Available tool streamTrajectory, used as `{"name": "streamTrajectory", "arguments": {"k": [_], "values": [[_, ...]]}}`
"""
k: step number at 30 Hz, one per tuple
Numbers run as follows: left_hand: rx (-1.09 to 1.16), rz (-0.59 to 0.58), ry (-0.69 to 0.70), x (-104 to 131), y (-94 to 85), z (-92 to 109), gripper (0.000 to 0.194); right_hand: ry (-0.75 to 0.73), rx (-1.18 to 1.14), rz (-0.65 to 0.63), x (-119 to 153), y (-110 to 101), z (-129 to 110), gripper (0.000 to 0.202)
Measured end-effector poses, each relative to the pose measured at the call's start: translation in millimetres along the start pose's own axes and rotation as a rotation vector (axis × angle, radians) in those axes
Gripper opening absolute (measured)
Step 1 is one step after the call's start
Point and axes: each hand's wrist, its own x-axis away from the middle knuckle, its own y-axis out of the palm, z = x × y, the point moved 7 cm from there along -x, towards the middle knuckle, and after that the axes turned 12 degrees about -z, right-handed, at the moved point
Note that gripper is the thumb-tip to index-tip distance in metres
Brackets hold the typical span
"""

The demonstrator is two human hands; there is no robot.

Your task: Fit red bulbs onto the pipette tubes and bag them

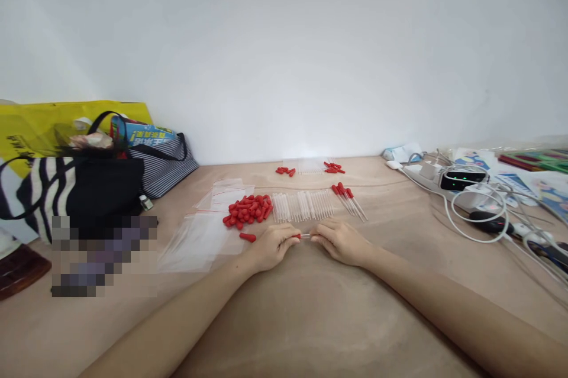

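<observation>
Low over the table, my left hand point(276, 246) pinches a red rubber dropper bulb point(296, 236), mostly hidden by the fingers. My right hand point(339, 241) is closed on a clear dropper tube point(306, 236), whose end meets the bulb. Just left of my left hand lies a single loose bulb point(247, 237). Behind the hands are a heap of red bulbs point(248, 210) and a row of clear tubes point(302, 206). Several droppers with red bulbs fitted point(349, 200) lie beyond my right hand.
Clear plastic bags point(195, 242) lie under and left of the heap. More red bulbs point(286, 171) and tubes sit near the wall. A black bag point(97, 194) and striped bag point(166, 162) stand left. A power strip point(421, 177) with tangled white cables is at right.
</observation>
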Motion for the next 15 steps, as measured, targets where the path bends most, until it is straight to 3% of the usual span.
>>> {"name": "streamTrajectory", "arguments": {"k": [4,7,11,13,15], "values": [[-0.002,0.012,0.002,2,-0.2,-3,0.02,-0.014,0.144,0.018,1,-7,-8,0.026],[-0.003,0.12,-0.077,6,-6.4,-10,0.023,0.068,0.127,0.083,4,-11,2,0.024],[-0.027,0.28,-0.188,12,-16.0,-18,0.042,0.374,-0.07,0.359,21,-24,53,0.022],[-0.038,0.255,-0.181,11,-14.3,-17,0.037,0.572,-0.161,0.482,36,-26,87,0.023],[-0.046,0.183,-0.157,8,-9.7,-15,0.027,0.775,-0.232,0.523,50,-23,117,0.027]]}}
